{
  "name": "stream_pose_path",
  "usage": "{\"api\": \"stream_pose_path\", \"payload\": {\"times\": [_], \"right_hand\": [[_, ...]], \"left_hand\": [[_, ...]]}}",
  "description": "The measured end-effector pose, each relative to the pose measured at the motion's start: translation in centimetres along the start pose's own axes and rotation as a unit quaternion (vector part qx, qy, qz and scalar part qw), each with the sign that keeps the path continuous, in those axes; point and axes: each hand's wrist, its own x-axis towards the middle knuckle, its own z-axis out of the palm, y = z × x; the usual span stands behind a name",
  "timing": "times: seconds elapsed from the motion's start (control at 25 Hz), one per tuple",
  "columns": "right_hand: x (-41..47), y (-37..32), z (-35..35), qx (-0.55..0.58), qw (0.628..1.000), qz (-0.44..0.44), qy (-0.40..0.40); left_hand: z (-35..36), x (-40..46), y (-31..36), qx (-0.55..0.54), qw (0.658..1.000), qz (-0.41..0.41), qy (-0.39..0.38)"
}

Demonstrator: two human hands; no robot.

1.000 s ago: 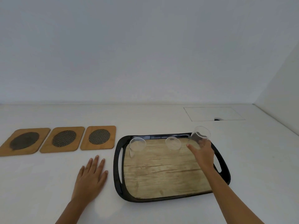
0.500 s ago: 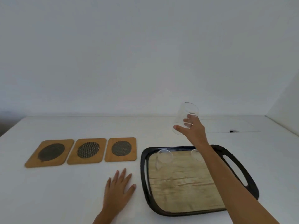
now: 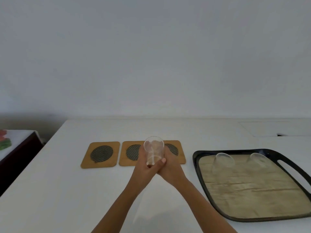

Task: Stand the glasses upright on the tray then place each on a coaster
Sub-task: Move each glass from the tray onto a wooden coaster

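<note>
A clear glass [image 3: 154, 151] is held upright in the air between both hands, in front of the middle coaster [image 3: 132, 153] and right coaster [image 3: 176, 151]. My left hand [image 3: 143, 163] and my right hand [image 3: 169, 163] wrap around its lower half. The left coaster [image 3: 101, 154], wooden with a dark mesh disc, lies bare. Two more clear glasses, one at the left [image 3: 222, 163] and one at the right [image 3: 257, 159], stand upright at the back of the black tray [image 3: 196, 158] with its wood-pattern floor.
The white table ends at a left edge [image 3: 33, 158]; beyond it stands a dark side table with red and green items [image 3: 4, 140]. A flat hatch with a slot [image 3: 277, 130] lies at the back right. The wall runs behind.
My right hand carried the glass from above the tray leftward to the coasters. My left hand lifted off the table and joined it on the glass. The view swung left.
</note>
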Motion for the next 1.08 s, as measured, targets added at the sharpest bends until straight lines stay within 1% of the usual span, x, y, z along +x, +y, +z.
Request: {"api": "stream_pose_path", "payload": {"times": [0.12,0.24,0.32,0.4,0.48,0.52,0.64,0.72,0.8,1.08], "right_hand": [[-0.3,-0.6,3.8,0.016,1.000,0.010,-0.022],[0.1,-1.0,6.8,0.030,0.997,-0.035,-0.063],[0.3,0.0,8.7,-0.014,0.995,-0.026,-0.093],[0.2,2.1,10.2,-0.115,0.988,0.008,-0.099],[-0.5,4.2,11.5,-0.235,0.968,0.013,-0.084],[-1.0,5.0,11.9,-0.263,0.963,-0.005,-0.062],[-1.6,6.2,12.9,-0.293,0.954,-0.063,0.003],[-1.6,6.4,13.2,-0.323,0.942,-0.084,0.029],[-1.6,6.3,13.4,-0.339,0.936,-0.088,0.037],[-1.1,6.8,13.4,-0.355,0.928,-0.107,0.047]], "left_hand": [[-2.9,-0.7,-1.4,0.021,0.998,0.007,0.054],[-6.2,-1.1,-2.9,0.054,0.996,0.012,0.064],[-8.3,-1.0,-3.7,0.078,0.994,0.012,0.077],[-10.5,-0.7,-4.3,0.104,0.990,0.012,0.096],[-13.1,0.4,-4.8,0.112,0.987,0.001,0.111],[-14.3,1.1,-4.9,0.112,0.986,-0.005,0.121],[-17.5,3.4,-5.4,0.108,0.983,-0.016,0.148],[-19.2,4.7,-5.9,0.109,0.980,-0.045,0.158],[-20.4,5.7,-6.6,0.121,0.975,-0.073,0.171],[-21.7,8.0,-9.1,0.134,0.968,-0.108,0.185]]}}
